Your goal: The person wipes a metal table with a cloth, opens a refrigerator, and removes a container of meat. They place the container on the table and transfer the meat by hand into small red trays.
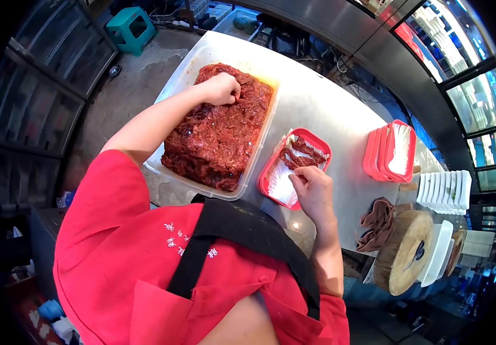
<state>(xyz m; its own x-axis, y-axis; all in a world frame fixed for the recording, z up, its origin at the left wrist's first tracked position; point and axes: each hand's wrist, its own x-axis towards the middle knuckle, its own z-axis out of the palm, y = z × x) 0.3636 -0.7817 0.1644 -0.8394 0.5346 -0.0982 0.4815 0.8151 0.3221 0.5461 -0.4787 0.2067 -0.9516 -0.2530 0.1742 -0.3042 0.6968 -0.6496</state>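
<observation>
A large clear plastic tub [202, 57] holds a mass of red marinated meat [219, 138]. My left hand [222, 89] is sunk into the far end of the meat, fingers closed on a pinch of it. To the right lies a small red tray [320, 141] lined with white paper, with a few meat strips [302, 154] across its far half. My right hand [312, 188] sits over the tray's near end, fingertips curled down onto the end of a strip.
The steel counter [328, 109] carries a stack of red trays [389, 150], stacked white dishes [446, 190], a brown cloth [379, 221] and a round wooden block [406, 250]. A teal stool [133, 27] stands on the floor at the far left.
</observation>
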